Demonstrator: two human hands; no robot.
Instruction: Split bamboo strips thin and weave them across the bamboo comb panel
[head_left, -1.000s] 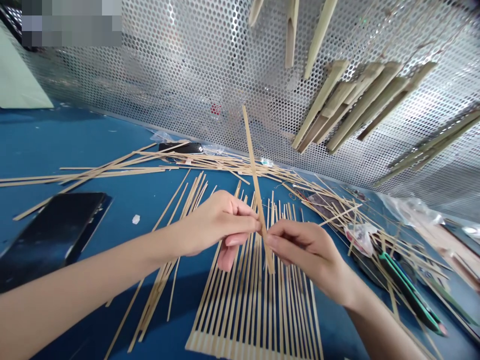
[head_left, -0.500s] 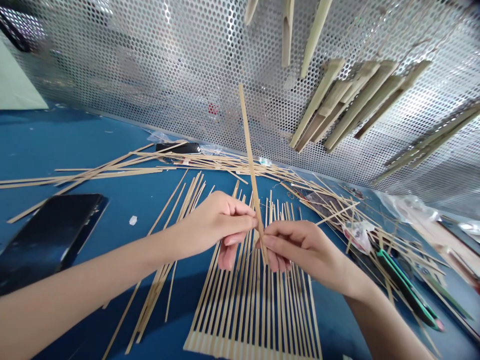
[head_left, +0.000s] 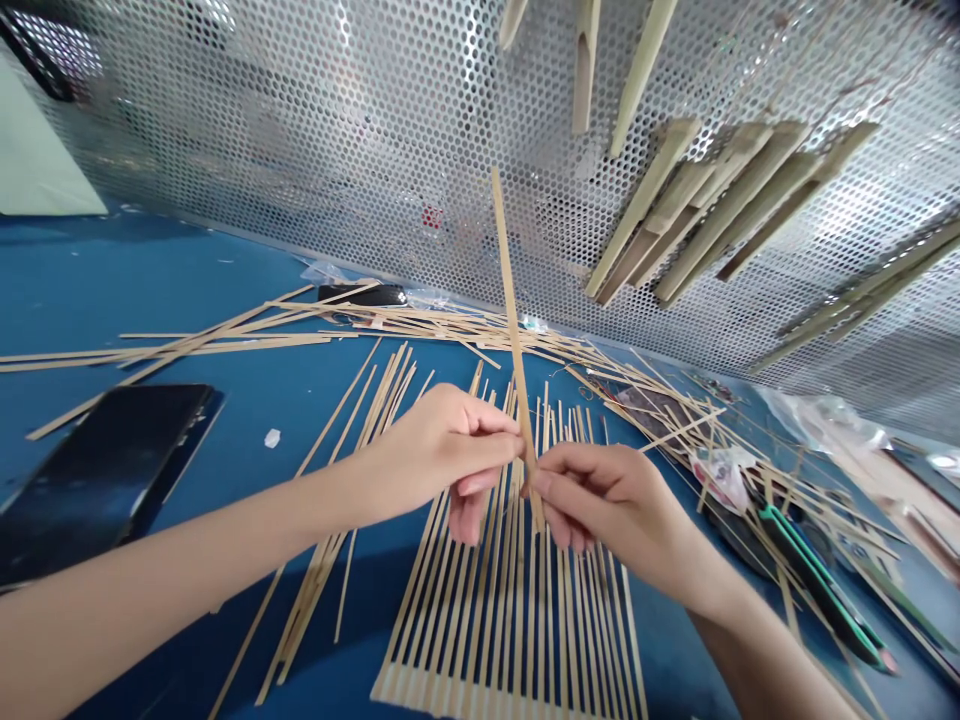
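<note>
A long, thin bamboo strip is held up near its lower end, leaning slightly to the left at the top. My left hand pinches it from the left, fingers closed. Just below and to the right, my right hand is closed on the same strip between thumb and forefinger. Under both hands, a row of parallel bamboo strips lies on the blue table, joined along the near edge by a pale band. My hands cover the middle of that row.
Loose bamboo strips lie left of the row, with more heaped along the back. A dark phone-like slab is at left. A green-edged black cutter lies right. Behind stands a perforated metal panel with split bamboo pieces hanging on it.
The view has shifted slightly, so most things appear a little further right. Both hands keep their pinch on the strip, with hardly any other movement.
</note>
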